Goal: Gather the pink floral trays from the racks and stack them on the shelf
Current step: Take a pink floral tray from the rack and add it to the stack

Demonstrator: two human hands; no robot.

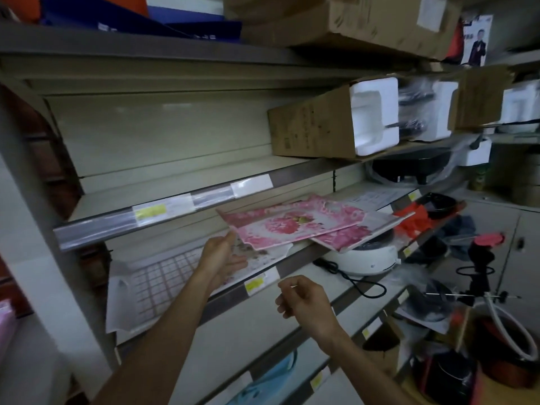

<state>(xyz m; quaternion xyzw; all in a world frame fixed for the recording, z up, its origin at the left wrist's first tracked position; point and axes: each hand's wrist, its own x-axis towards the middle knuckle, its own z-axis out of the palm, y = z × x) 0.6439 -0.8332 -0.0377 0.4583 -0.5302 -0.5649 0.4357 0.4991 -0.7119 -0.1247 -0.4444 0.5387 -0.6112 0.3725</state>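
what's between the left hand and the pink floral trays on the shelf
Nothing visible. The left hand is open at the near corner of the top pink floral tray, its fingers at the edge. The right hand hangs lower, holding nothing.

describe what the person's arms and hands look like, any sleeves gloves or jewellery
Both forearms are bare as far as the frame shows, with no sleeves in view. The left hand and right hand wear no gloves, and no rings show on the visible fingers. No watch or band is plainly visible on either wrist, though the picture is somewhat blurred.
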